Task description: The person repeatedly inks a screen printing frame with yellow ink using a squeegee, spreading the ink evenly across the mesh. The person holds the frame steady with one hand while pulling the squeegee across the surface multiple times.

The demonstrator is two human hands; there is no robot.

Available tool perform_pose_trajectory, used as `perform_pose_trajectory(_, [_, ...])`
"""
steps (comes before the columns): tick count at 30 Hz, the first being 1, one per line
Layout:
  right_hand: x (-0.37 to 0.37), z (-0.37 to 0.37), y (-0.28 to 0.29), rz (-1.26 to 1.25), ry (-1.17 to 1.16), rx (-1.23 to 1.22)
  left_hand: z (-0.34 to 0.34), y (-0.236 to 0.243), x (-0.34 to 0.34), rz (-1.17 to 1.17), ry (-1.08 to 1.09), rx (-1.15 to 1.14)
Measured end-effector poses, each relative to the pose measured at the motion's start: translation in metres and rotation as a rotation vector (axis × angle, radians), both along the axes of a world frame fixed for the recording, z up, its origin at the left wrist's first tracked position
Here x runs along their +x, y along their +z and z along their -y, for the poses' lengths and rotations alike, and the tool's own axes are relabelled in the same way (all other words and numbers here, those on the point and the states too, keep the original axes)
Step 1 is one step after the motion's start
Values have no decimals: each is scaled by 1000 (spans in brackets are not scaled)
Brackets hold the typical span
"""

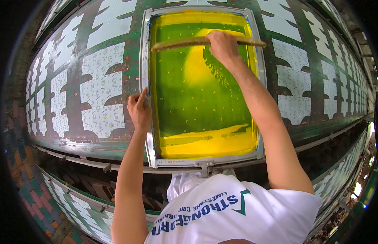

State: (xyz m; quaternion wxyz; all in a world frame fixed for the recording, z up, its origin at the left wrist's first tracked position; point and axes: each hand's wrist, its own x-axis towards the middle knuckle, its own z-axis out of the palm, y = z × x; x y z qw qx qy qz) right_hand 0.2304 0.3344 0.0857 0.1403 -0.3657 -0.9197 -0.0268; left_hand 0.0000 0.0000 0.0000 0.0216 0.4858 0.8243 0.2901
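A screen printing frame point(146, 77) with metal rails lies in front of me, its mesh stained green and yellow. Across its far part lies a long wooden-handled squeegee point(177, 44), which my right hand point(222, 44) grips near the middle. Yellow ink point(195, 67) spreads under and below the squeegee, and a thicker yellow band point(209, 140) runs along the near end of the mesh. My left hand point(139, 110) is at the left rail, one digit lying along it and the other fingers curled beside it. The squeegee's blade is hidden.
The frame lies on a long green printing table point(71, 85) bearing rows of white fabric pieces point(101, 97), several with small prints. A metal rail point(95, 162) with a clamp point(204, 167) edges its near side. Another table point(75, 203) stands behind me, beside a brick floor point(32, 191).
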Motion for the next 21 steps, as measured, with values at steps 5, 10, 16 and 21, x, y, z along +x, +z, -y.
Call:
perform_pose_trajectory(5, [-28, -69, -20, -91, 20, 101, 1, 8, 7, -60, 23, -23])
perform_pose_trajectory(10, [-50, -118, -23, 34, -58, 38, -2, 4, 6, -25, 27, 15])
perform_pose_trajectory(16, [-54, -135, -34, 70, -118, 28, -1, 3, 1, -19, 6, 27])
perform_pose_trajectory(21, [-49, -114, -29, 26, -248, -36, -1, 0, 1, 3, 6, 25])
